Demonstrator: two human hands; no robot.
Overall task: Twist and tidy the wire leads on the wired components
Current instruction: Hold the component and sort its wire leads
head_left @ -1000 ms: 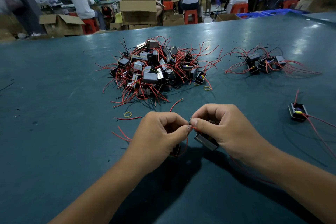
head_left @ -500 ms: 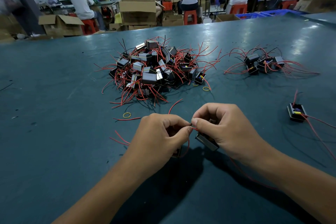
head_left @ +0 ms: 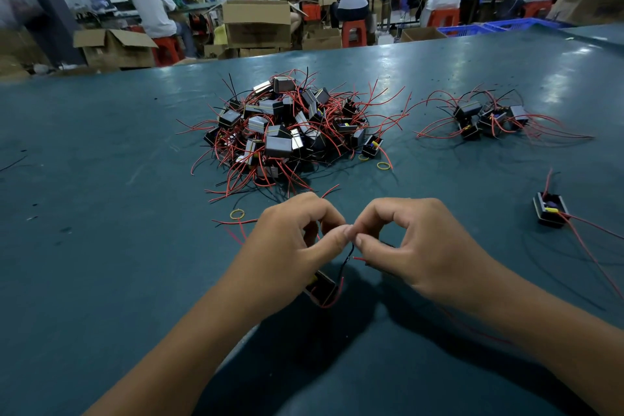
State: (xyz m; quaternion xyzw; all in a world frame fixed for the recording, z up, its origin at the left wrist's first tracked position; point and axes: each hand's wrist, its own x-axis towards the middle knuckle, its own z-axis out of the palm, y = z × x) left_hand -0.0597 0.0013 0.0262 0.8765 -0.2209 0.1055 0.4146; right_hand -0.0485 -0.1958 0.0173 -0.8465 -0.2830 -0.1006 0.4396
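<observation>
Item in hand: one wired component (head_left: 322,288), a small black block with a yellow detail at one end, hanging just below the left hand (head_left: 290,246) and close above the worktop (head_left: 101,280). Its leads (head_left: 346,260), one black and one red, rise to the point where both hands meet.

Left hand: thumb and forefinger pinched on the leads. Right hand (head_left: 415,246): likewise pinched on them, thumb tip to thumb tip. Judged purpose: two opposed pinches let the strands be rolled against each other into a twist.

Stock: large pile (head_left: 287,132) of like components with loose red leads, farther along the worktop. Smaller group (head_left: 486,118) to the right, probably finished. Single component (head_left: 550,211) apart, near right. Yellow rubber bands (head_left: 237,213) lie scattered.
</observation>
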